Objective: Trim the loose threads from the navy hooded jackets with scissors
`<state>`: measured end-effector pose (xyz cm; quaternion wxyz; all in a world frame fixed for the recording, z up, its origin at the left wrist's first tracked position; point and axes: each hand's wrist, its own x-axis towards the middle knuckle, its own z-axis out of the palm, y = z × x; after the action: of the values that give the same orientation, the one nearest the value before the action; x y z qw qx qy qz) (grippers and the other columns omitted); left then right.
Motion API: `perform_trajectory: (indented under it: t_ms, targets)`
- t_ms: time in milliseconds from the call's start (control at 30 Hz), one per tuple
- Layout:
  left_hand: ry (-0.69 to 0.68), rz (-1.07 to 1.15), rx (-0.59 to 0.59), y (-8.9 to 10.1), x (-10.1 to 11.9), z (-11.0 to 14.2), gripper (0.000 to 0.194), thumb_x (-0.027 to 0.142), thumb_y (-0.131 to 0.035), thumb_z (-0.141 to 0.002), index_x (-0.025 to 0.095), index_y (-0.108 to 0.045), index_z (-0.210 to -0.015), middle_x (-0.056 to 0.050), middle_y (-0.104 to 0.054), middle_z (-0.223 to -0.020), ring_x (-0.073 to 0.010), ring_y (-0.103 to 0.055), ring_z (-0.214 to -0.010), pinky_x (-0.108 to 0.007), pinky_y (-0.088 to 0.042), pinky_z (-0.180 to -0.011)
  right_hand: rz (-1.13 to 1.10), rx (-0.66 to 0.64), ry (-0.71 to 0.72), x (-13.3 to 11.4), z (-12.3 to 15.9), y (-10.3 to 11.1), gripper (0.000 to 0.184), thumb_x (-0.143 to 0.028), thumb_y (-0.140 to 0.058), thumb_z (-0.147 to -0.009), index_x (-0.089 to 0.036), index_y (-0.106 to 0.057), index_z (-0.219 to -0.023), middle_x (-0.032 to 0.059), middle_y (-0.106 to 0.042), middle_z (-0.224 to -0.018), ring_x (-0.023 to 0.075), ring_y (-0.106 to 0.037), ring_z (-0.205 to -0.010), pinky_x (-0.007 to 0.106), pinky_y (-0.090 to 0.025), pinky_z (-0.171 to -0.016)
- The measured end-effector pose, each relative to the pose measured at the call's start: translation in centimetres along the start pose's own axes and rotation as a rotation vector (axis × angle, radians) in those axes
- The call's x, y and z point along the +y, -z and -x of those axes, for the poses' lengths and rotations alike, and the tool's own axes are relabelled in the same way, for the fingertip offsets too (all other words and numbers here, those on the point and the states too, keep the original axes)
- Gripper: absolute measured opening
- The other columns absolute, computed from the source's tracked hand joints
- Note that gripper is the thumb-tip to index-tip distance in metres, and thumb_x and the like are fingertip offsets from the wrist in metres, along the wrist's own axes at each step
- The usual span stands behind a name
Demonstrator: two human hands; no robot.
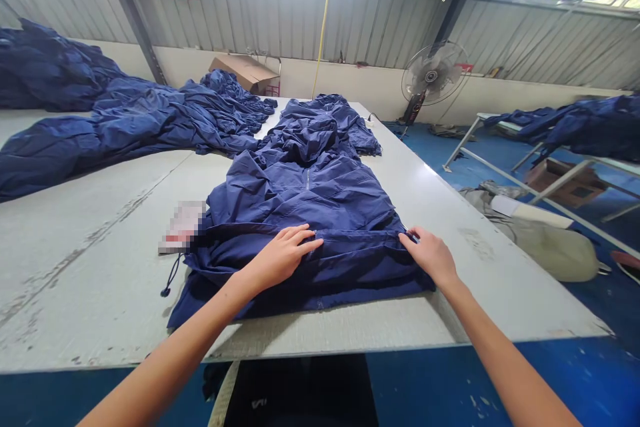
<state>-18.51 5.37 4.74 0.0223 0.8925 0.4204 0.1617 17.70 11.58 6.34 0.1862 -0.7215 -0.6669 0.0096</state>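
A navy blue jacket (320, 193) lies on the white table with its hem toward me and a short zip showing in the middle. My left hand (283, 253) rests on the hem band near its centre, fingers stretched over the cloth. At the hem's right end, my right hand (429, 255) pinches the edge between thumb and fingers. The hem band is turned up, exposing a darker strip of cloth in front. A drawcord with a toggle (165, 291) hangs out at the left corner, beside a blurred tag (184, 225).
More navy garments (165, 113) are heaped along the table's (100, 247) left and far side. Beyond its right edge stand a fan (430, 77) and a second table with navy cloth (590, 123). A stuffed sack (545, 247) lies on the blue floor; a cardboard box (245, 72) is behind.
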Motion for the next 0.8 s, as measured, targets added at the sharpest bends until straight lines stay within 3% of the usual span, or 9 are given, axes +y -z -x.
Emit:
perform_trajectory:
  t_ms: [100,167,233,333,467,600,800]
  targets:
    - [0.039,0.043,-0.036,-1.5,-0.7,0.1,0.061,0.021,-0.052,-0.092,0.022,-0.037,-0.151,-0.010,-0.041,-0.157,-0.0283,-0.029,-0.148,-0.049,-0.028,-0.120,0.000,0.186,0.095,-0.2,3.1,0.0,0.035,-0.044,-0.054,-0.091,-0.019,-0.064,-0.114,0.0119,-0.070,-0.119,0.0271,-0.068,-0.102,0.029,-0.046,-0.066]
    - [0.042,0.055,-0.078,-1.8,-0.9,0.8,0.066,0.029,-0.053,-0.093,0.024,-0.030,-0.154,-0.008,-0.032,-0.162,-0.0280,-0.023,-0.151,-0.049,-0.023,-0.122,-0.042,0.283,0.328,-0.7,5.4,0.0,0.028,-0.040,-0.053,-0.095,-0.021,-0.063,-0.113,0.0083,-0.071,-0.117,0.0226,-0.069,-0.101,0.026,-0.048,-0.068]
    - [0.049,0.056,-0.118,-1.7,-1.0,1.3,0.068,0.037,-0.050,-0.094,0.025,-0.025,-0.156,-0.006,-0.025,-0.164,-0.0271,-0.018,-0.152,-0.048,-0.018,-0.123,-0.094,0.279,0.579,-1.4,7.2,0.1,0.019,-0.033,-0.051,-0.098,-0.022,-0.064,-0.107,0.0055,-0.074,-0.109,0.0181,-0.072,-0.094,0.024,-0.049,-0.071]
    - [0.072,0.059,-0.164,-1.6,-0.8,1.3,0.069,0.044,-0.047,-0.096,0.025,-0.022,-0.157,-0.006,-0.020,-0.165,-0.0268,-0.015,-0.153,-0.047,-0.016,-0.124,-0.128,0.109,0.742,-3.0,8.6,-0.1,0.019,-0.029,-0.049,-0.100,-0.022,-0.063,-0.110,0.0055,-0.073,-0.113,0.0161,-0.073,-0.088,0.023,-0.051,-0.071]
    - [0.111,0.084,-0.206,-1.8,-1.0,1.0,0.069,0.050,-0.042,-0.097,0.023,-0.021,-0.157,-0.005,-0.018,-0.165,-0.0264,-0.015,-0.153,-0.047,-0.014,-0.124,-0.131,-0.152,0.726,-4.6,9.2,-1.0,0.027,-0.033,-0.048,-0.100,-0.023,-0.059,-0.122,0.0078,-0.069,-0.123,0.0189,-0.074,-0.087,0.026,-0.053,-0.067]
    - [0.130,0.129,-0.236,-2.1,-1.5,1.1,0.069,0.056,-0.035,-0.099,0.024,-0.018,-0.158,-0.005,-0.014,-0.166,-0.0242,-0.013,-0.153,-0.044,-0.012,-0.125,-0.207,-0.318,0.717,-4.6,10.3,-1.9,0.023,-0.030,-0.049,-0.099,-0.023,-0.064,-0.115,0.0060,-0.074,-0.105,0.0193,-0.073,-0.084,0.027,-0.054,-0.071]
    - [0.160,0.116,-0.288,-1.4,-0.8,0.8,0.070,0.061,-0.030,-0.098,0.022,-0.024,-0.156,-0.006,-0.018,-0.165,-0.0253,-0.015,-0.153,-0.045,-0.014,-0.124,-0.313,-0.502,0.674,-3.8,12.4,-0.4,0.022,-0.025,-0.047,-0.098,-0.024,-0.069,-0.101,0.0018,-0.077,-0.094,0.0178,-0.073,-0.080,0.025,-0.052,-0.070]
